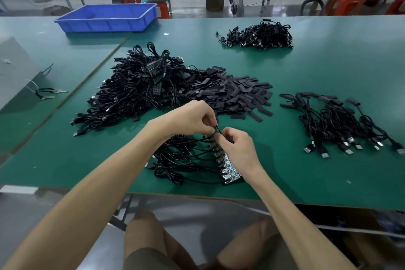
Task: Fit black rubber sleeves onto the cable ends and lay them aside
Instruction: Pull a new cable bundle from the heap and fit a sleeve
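Risk, breakage: the far end of the board strip (pixel 230 171) is pinched from both sides. An uneven twist could, in my judgement, crack a board or strain its cable joint.
Risk, tangling: the attached cables (pixel 182 160) fan out leftward in loose loops. Lifting one end could drag its neighbours along.
Risk, sleeve: no sleeve is visible in either grip, so a cable end could be laid aside unfitted.
Left hand (pixel 192 118): fingers curled, pinching the strip's far tip.
Right hand (pixel 236 147): fingers curled, pinching the strip just beside the left fingertips.
Strip position: flat on the worktop (pixel 306 182), running from the fingertips toward the near edge, beneath the right wrist.
Sleeve pile (pixel 238 94): just beyond both hands, not touched.
Sleeved cables (pixel 341 125): to the right, well apart.
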Available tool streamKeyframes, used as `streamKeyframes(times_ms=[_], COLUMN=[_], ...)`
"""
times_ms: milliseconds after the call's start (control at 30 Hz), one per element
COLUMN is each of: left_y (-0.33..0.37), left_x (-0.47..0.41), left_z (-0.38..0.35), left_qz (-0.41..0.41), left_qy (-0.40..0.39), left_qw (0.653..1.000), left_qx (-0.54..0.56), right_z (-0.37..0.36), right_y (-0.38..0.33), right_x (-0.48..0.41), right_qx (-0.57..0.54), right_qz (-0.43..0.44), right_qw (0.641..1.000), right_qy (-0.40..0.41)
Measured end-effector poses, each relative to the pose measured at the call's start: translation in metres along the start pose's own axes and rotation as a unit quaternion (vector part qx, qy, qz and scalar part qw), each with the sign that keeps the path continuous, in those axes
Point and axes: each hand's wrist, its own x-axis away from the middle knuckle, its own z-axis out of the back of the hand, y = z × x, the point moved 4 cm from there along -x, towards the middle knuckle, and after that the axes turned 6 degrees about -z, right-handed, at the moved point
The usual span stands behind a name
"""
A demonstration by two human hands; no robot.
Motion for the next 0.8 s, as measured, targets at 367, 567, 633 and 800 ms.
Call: streamKeyframes(times_ms=[367,567,633,800], left_y=[0.006,0.015,0.020,0.031], left_x=[0.003,0.008,0.008,0.005], left_z=[-0.003,-0.002,0.006,0.019], left_qz=[0.007,0.006,-0.008,-0.049], left_qy=[0.018,0.045,0.085,0.190], left_qw=[1.000,0.996,0.993,0.976], left_qx=[-0.013,-0.071,-0.077,0.099], right_z=[0.000,-0.001,-0.002,-0.002], right_y=[-0.002,0.001,0.002,0.000], right_x=[0.000,-0.001,-0.001,0.000], right_qx=[-0.004,-0.007,-0.014,-0.073], right_qz=[-0.004,-0.012,-0.016,-0.017], right_qw=[1.000,1.000,1.000,0.997], right_qy=[0.005,0.012,0.008,0.017])
